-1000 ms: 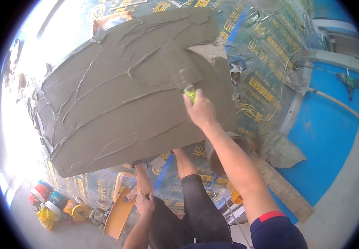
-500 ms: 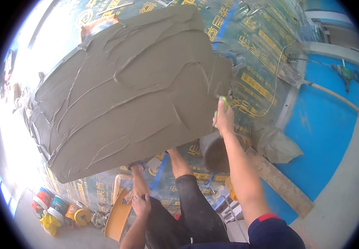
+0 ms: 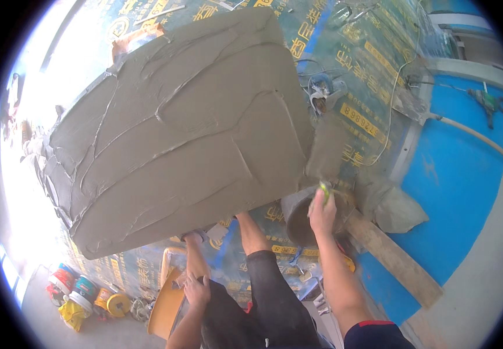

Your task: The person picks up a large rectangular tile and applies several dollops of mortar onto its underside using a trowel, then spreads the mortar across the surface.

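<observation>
A large slab (image 3: pixel 193 128) with rounded corners lies before me, its top coated in wet grey mortar with ridges running across it. My right hand (image 3: pixel 322 214) is closed around the green handle of a trowel (image 3: pixel 327 148). The mortar-smeared blade is just off the slab's right edge, above the floor covering; whether it touches the edge is unclear. Below this hand stands a grey bucket (image 3: pixel 302 218), partly hidden by my hand and forearm. My left hand (image 3: pixel 196 291) rests near my left thigh, fingers apart and holding nothing.
Printed green sheeting (image 3: pixel 373 75) covers the floor. Right of the bucket lie a wooden plank (image 3: pixel 394 259), a greyish bag (image 3: pixel 394 206) and blue sheeting (image 3: pixel 443 186) with a green power tool (image 3: pixel 489 104). Several small tubs (image 3: pixel 82 288) and a yellow curved piece (image 3: pixel 164 305) are lower left.
My right hand has moved the trowel down and slightly right, its blade shifting from the slab's right edge to beyond it. A tool beside the slab is now uncovered. My left hand stays put.
</observation>
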Tool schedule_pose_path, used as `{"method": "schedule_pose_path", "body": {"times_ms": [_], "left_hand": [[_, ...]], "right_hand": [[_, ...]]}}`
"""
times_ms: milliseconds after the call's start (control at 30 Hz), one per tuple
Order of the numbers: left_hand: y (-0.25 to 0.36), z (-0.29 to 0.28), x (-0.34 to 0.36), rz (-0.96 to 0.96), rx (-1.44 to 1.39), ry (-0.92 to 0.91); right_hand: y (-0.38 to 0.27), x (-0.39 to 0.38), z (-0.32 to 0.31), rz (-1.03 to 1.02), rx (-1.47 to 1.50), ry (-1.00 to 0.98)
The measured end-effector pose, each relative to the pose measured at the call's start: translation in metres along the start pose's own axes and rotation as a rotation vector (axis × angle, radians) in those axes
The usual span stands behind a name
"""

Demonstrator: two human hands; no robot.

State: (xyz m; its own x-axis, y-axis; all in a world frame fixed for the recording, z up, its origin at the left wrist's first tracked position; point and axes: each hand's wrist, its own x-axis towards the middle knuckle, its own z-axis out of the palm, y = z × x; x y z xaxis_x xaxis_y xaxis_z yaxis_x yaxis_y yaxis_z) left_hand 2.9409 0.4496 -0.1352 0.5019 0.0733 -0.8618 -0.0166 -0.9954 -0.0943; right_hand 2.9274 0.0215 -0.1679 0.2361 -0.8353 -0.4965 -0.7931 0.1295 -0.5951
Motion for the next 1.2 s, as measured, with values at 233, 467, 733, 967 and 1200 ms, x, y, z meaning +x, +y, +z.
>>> {"method": "schedule_pose_path", "body": {"times_ms": [233,467,733,967,1200], "left_hand": [[-0.006,0.002,-0.002,0.036,0.070,0.088],[0.000,0.014,-0.005,-0.043,-0.040,-0.036],[-0.008,0.026,-0.002,-0.109,-0.102,-0.045],[-0.007,0.021,-0.004,-0.115,-0.137,-0.047],[-0.008,0.029,0.000,-0.069,-0.092,-0.005]], "right_hand": [[-0.179,0.093,0.094,-0.177,0.330,-0.402],[-0.204,0.148,0.112,0.014,0.404,-0.311],[-0.068,0.081,0.029,0.148,0.217,-0.037],[-0.089,0.033,0.019,0.027,0.301,-0.203],[-0.223,0.118,0.122,-0.105,0.639,-0.512]]}}
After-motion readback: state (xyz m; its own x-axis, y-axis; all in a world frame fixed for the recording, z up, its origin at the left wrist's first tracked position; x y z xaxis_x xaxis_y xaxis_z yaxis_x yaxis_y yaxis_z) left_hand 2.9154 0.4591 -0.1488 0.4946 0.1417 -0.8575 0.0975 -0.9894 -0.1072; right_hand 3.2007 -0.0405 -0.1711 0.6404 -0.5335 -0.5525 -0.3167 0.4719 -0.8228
